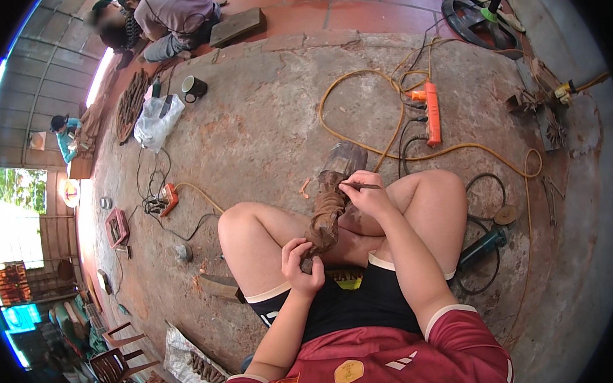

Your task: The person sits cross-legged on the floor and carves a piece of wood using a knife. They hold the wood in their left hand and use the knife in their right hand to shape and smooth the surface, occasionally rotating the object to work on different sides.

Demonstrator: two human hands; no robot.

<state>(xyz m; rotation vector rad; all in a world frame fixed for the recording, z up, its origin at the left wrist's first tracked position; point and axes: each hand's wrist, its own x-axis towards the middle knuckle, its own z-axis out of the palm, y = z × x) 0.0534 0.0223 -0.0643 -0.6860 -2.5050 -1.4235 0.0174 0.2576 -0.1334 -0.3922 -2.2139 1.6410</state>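
Observation:
I sit cross-legged with a brown, knobbly carved wood piece (327, 215) slanting up over my lap. My left hand (303, 267) is closed around its lower end. In my right hand (368, 193) a thin dark stick-like tool (364, 186) is pinched, its tip at the upper part of the carving. What kind of tool it is cannot be made out. Beyond the carving's far end is a clear plastic piece (348, 158) on the floor.
An orange power strip (432, 113) and yellow cord lie ahead right; a second orange strip (169, 198) is at left. By my right thigh rests a teal power tool (484, 248). A mug (193, 88) and plastic bag (158, 122) stand ahead left. Other people (173, 20) sit farther off.

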